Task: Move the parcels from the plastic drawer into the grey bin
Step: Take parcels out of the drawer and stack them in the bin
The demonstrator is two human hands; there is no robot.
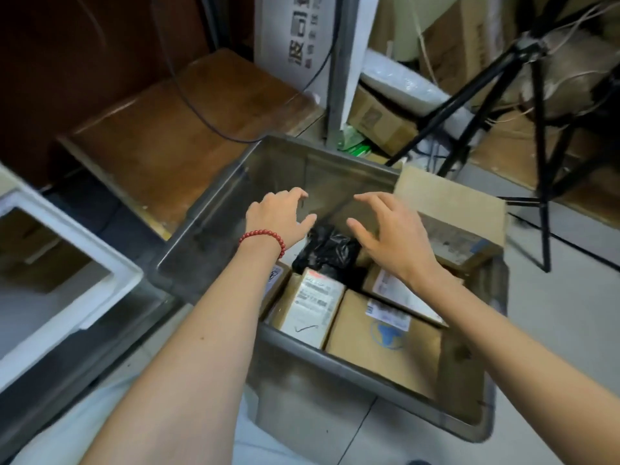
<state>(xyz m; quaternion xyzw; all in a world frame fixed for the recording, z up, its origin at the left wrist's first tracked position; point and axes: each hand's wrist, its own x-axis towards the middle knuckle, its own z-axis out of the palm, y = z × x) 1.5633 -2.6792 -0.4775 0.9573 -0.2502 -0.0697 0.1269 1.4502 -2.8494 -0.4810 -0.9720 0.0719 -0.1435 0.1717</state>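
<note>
The grey bin (214,209) stands on the floor at the centre and holds several parcels. Among them are a black plastic-wrapped parcel (327,251), a labelled cardboard box (312,307), a brown box with a blue logo (382,344) and a large cardboard box (459,216) leaning at the bin's far right. My left hand (280,216), with a red bead bracelet at the wrist, hovers over the bin with fingers spread and nothing in it. My right hand (391,229) hovers beside it, fingers spread and empty, just above the black parcel. The plastic drawer (110,280) sits at the left edge, white-rimmed.
A brown wooden platform (188,119) lies behind the bin on the left. A black tripod (536,139) stands at the right among cardboard boxes (379,122) and bubble wrap. A black cable hangs over the platform. Light floor tiles show at the right and bottom.
</note>
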